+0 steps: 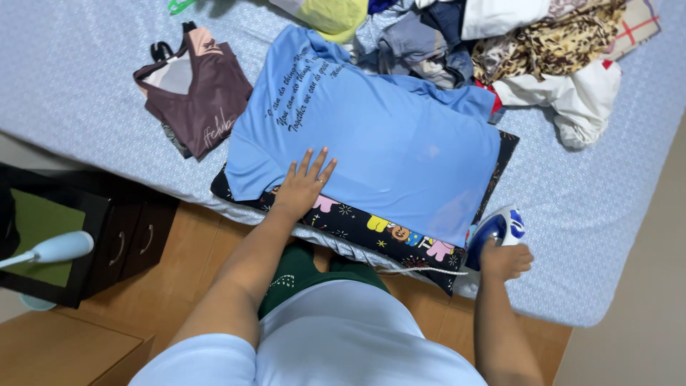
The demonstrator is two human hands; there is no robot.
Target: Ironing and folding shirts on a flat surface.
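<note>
A light blue T-shirt (371, 143) with dark lettering lies spread over a black cushion (386, 232) printed with coloured cartoon shapes, on a bed. My left hand (302, 184) rests flat with fingers apart on the shirt's near left edge. My right hand (504, 260) is closed around the handle of a blue and white iron (500, 227), which stands at the cushion's right end, beside the shirt. The iron's white cord (421, 271) runs along the cushion's near edge.
A folded maroon top (196, 93) lies left of the shirt. A heap of mixed clothes (514, 43) fills the far right of the light blue bedsheet (71, 78). A dark bedside cabinet (107, 236) and a pale blue lamp head (61, 248) stand at the left on the wooden floor.
</note>
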